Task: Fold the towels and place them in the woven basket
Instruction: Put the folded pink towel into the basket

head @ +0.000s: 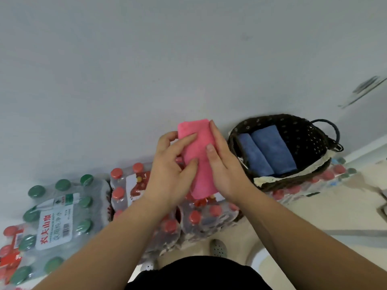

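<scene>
Both hands are holding the folded pink towel (199, 143) lengthwise between them, just left of the woven basket (301, 130) and apart from it. The left hand (173, 166) is curling its fingers (189, 137) over the towel's left edge and front. The right hand (227, 166) is pinching the right edge, its thumb pressing on the front and its fingers (214, 130) running up the side. Two folded blue towels (270, 147) are lying side by side inside the basket, which is sitting on shrink-wrapped packs of bottled water (56, 216).
</scene>
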A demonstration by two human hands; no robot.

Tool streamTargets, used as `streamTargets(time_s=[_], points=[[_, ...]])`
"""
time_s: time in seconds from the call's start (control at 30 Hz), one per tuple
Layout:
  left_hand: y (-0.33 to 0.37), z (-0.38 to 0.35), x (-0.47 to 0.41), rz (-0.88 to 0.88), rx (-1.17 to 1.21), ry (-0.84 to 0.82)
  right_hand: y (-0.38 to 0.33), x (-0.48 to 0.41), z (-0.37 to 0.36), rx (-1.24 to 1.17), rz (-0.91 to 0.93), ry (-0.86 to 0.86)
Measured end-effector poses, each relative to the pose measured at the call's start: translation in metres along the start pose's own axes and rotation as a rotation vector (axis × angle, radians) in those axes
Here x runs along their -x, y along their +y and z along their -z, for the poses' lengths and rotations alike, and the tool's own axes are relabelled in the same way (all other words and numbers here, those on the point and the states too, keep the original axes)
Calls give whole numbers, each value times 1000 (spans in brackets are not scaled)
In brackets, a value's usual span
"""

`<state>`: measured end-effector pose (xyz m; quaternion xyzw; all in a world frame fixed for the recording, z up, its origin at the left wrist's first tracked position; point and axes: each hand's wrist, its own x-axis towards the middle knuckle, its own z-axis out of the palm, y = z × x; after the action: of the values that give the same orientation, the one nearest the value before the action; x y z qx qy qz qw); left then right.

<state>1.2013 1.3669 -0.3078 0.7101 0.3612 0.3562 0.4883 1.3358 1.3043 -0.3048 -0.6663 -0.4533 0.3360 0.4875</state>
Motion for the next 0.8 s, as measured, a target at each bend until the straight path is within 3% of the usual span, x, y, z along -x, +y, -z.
streamTargets(time_s=[0.2, 0.43, 0.57, 0.8], points=[[59, -95, -28, -75, 66, -6, 7, -20, 110, -184, -112, 38], [79, -182, -53, -82, 1, -25, 22, -28, 217, 39, 8, 95], [67, -220, -75, -108, -302, -226, 62, -39, 264, 230, -2, 205], [33, -270, -99, -107, -1012, -616, 101, -59, 291, 621, -111, 94]])
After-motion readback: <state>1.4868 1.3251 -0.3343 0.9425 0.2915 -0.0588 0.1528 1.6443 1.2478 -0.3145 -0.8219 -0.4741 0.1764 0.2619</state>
